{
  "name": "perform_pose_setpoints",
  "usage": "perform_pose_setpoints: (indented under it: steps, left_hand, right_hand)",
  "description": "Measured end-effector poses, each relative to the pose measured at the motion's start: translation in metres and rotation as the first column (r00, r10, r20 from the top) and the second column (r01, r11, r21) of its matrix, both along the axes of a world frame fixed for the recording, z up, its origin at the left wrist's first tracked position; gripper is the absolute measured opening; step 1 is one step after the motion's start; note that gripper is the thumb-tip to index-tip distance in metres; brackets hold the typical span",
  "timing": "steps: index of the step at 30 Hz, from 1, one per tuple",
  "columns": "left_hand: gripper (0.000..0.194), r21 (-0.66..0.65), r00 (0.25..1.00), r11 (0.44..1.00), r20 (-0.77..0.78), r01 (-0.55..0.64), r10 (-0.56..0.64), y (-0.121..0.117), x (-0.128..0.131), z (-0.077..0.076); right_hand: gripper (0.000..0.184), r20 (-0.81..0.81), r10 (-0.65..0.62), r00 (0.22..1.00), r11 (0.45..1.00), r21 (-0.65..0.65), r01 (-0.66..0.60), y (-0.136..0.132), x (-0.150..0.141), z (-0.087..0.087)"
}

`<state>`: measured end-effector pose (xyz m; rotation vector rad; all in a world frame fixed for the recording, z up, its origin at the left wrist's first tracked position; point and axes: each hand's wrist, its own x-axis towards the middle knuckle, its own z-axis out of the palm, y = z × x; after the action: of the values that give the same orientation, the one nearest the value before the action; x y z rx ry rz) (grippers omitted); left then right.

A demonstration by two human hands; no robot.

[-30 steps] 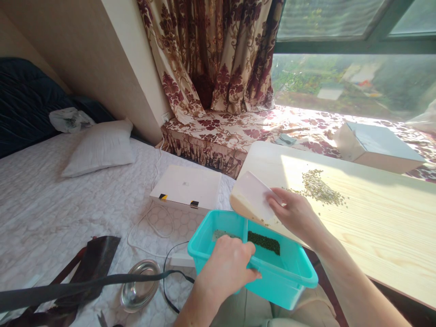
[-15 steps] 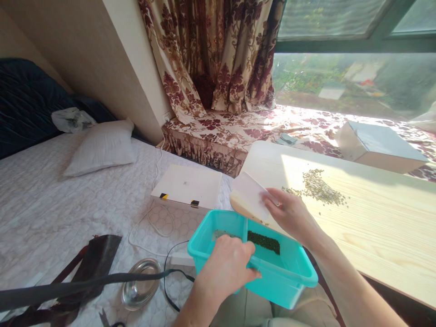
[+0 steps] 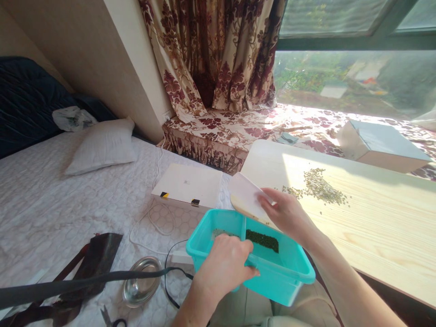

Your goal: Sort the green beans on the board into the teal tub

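My left hand (image 3: 225, 263) is closed on the near rim of a turquoise plastic box (image 3: 275, 286), which is split by a divider and sits over my lap, below the table edge. Dark green beans or grains (image 3: 262, 240) lie in its right compartment. Some pale material (image 3: 225, 233) shows in the left one, partly hidden by my hand. In my right hand (image 3: 289, 213) a white card (image 3: 243, 190) is pinched at its right end, held at the table's left edge. Small greenish-brown grains (image 3: 322, 187) are scattered on the wooden table (image 3: 368, 231) beyond that hand.
Left of the box, the bed (image 3: 112, 200) bears a white flat box (image 3: 187, 184), an oval metal dish (image 3: 142, 281), scissors (image 3: 111, 318), a dark bag (image 3: 97, 259) and a cable. A black strap (image 3: 102, 278) crosses the lower left. Another box (image 3: 384, 143) stands on the window ledge.
My right hand and the white card have shifted slightly left along the table edge. The turquoise box, with my left hand on it, sits a touch further left in view.
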<state>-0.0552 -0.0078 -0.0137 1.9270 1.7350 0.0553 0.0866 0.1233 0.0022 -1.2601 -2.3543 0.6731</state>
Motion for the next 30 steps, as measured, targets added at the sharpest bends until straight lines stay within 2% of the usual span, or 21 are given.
perform_pose_setpoints:
  steps: [4, 8, 13, 17, 30]
  left_hand:
    - [0.028, 0.003, 1.000, 1.000, -0.007, -0.019, 0.019, -0.001, -0.002, 0.001]
    - [0.028, -0.004, 1.000, 1.000, -0.004, -0.019, 0.019, -0.001, -0.003, 0.003]
    - [0.028, -0.007, 1.000, 1.000, -0.008, -0.008, 0.008, 0.000, 0.000, 0.004]
    - [0.029, -0.014, 1.000, 1.000, 0.003, 0.004, -0.004, 0.001, 0.003, 0.003]
    - [0.028, -0.036, 1.000, 0.999, 0.003, 0.002, -0.002, 0.002, 0.004, 0.004]
  right_hand:
    - [0.033, 0.006, 0.029, 1.000, 1.000, -0.005, -0.029, 0.000, -0.005, -0.001]
    - [0.031, 0.019, 0.068, 0.998, 0.997, -0.029, -0.067, -0.004, -0.003, 0.006]
    - [0.031, 0.024, 0.010, 1.000, 1.000, 0.010, -0.010, -0.004, 0.013, 0.012]
    - [0.029, 0.034, -0.027, 0.999, 0.998, 0.048, 0.026, -0.002, 0.023, 0.011]
    - [0.032, 0.027, 0.038, 0.999, 0.999, 0.003, -0.038, -0.004, 0.026, 0.004]
